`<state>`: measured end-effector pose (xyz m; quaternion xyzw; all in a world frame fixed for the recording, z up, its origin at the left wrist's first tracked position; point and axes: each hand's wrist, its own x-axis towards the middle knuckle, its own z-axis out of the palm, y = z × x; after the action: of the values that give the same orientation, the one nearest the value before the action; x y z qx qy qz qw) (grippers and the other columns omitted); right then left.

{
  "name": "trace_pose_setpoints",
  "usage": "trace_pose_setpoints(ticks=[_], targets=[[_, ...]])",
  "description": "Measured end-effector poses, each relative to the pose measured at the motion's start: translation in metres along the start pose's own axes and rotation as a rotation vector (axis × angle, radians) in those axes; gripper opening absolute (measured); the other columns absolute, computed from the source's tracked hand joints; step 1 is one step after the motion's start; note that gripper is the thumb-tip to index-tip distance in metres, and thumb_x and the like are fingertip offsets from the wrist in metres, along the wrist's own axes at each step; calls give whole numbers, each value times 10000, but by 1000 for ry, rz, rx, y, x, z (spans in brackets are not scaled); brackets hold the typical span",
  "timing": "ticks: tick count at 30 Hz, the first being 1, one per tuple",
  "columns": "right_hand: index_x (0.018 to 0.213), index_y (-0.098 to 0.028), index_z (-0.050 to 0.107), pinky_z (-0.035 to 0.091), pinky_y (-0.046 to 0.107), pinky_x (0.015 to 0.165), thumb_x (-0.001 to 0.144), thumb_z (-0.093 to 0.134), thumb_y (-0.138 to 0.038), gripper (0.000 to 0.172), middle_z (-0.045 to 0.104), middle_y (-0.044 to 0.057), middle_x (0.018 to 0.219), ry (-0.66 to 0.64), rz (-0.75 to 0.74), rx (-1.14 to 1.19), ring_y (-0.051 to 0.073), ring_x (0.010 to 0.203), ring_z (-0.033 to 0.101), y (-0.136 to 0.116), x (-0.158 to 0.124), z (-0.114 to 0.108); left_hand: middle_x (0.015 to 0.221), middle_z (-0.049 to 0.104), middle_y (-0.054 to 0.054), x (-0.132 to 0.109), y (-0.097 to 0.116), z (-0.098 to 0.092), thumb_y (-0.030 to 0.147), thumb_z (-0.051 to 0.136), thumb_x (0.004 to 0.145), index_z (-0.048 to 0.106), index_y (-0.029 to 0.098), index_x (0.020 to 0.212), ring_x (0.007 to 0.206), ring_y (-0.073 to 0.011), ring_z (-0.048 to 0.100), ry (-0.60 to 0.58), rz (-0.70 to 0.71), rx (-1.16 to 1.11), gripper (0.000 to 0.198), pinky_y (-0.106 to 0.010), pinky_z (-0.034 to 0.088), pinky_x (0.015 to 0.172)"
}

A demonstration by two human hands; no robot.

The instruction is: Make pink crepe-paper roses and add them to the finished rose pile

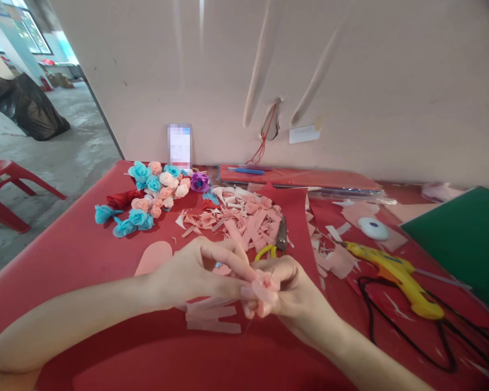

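Observation:
My left hand (199, 271) and my right hand (285, 288) meet low in the middle over the red table (85, 255). Both pinch a small pink paper flower (264, 285) between the fingertips, its rolled petals showing at the fingers. Pink paper strips (212, 317) lie flat just under my hands. A pile of pink paper scraps (240, 220) sits right behind them, with scissors (279, 239) that have yellow handles at its near edge.
Finished blue, pink, white and purple paper roses (155, 193) lie at the back left. A yellow glue gun (399, 277) with a black cord lies at the right, a green sheet (464, 239) beyond it. A red plastic chair (4, 190) stands on the floor at left.

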<state>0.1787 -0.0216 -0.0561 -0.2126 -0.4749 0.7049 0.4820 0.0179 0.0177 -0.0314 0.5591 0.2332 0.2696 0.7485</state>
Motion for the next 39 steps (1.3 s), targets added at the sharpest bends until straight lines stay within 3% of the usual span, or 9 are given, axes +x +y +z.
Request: trace_pose_setpoints(ticks=[5, 10, 13, 17, 21, 27, 31, 35, 39], targets=[[646, -272, 715, 519, 125, 589, 689, 697, -170, 112, 671, -65, 601, -44, 4, -42, 30, 545, 598, 2, 2, -1, 603, 492, 58, -1, 0, 3, 91, 701, 617, 722, 272, 660, 592, -54, 460, 47, -16, 90, 188, -164, 394, 542], [641, -263, 714, 518, 150, 545, 692, 694, -196, 87, 649, -47, 605, 51, -115, -216, 60, 553, 586, 1, 3, 2, 576, 500, 43, -1, -4, 2, 132, 692, 642, 713, 231, 656, 570, -70, 469, 64, 15, 90, 102, -204, 397, 549], [631, -230, 709, 527, 197, 534, 724, 656, -174, 121, 664, -7, 604, 212, -267, -569, 111, 572, 606, -3, 1, 6, 586, 467, 48, 0, -5, 3, 87, 690, 610, 699, 227, 611, 578, -66, 444, 179, 105, 137, 141, -203, 374, 542], [686, -197, 692, 531, 203, 505, 719, 599, -55, 172, 680, 19, 651, 384, -589, -1048, 126, 544, 616, -3, -2, 11, 535, 437, 56, 2, -6, 6, 37, 657, 578, 656, 197, 514, 526, -60, 409, 284, 198, 137, 173, -218, 355, 517], [747, -199, 675, 539, 199, 516, 710, 573, -9, 218, 688, 24, 687, 409, -773, -1213, 131, 558, 626, -1, -5, 14, 535, 413, 47, 2, -6, 9, 46, 675, 566, 659, 191, 501, 525, -69, 394, 349, 243, 206, 159, -220, 327, 482], [723, -224, 697, 494, 176, 492, 752, 559, -40, 232, 664, -10, 632, 314, -535, -976, 103, 533, 591, -9, -4, 13, 637, 468, 42, 0, -4, 5, 80, 688, 655, 725, 274, 745, 612, -69, 440, 201, 253, 204, 218, -223, 393, 605], [634, -214, 707, 450, 165, 458, 757, 621, -143, 165, 615, -24, 527, 165, -332, -693, 84, 482, 532, -11, 1, 6, 650, 447, 47, 0, -2, 0, 54, 680, 657, 728, 283, 725, 627, -58, 455, 90, 171, 157, 243, -204, 407, 612], [672, -238, 728, 467, 204, 546, 743, 656, -233, 102, 657, -7, 591, 40, -216, -436, 98, 551, 546, -5, 3, -3, 665, 460, 49, 3, -4, -3, 46, 668, 654, 730, 285, 719, 585, -49, 466, 3, 93, 33, 255, -213, 423, 589], [702, -281, 734, 468, 220, 632, 719, 682, -222, 80, 663, -21, 596, -71, -141, -300, 101, 604, 540, -2, 5, -11, 619, 472, 58, 4, -6, -4, 52, 694, 629, 730, 284, 683, 572, -50, 442, 11, 43, 78, 241, -209, 393, 579]])
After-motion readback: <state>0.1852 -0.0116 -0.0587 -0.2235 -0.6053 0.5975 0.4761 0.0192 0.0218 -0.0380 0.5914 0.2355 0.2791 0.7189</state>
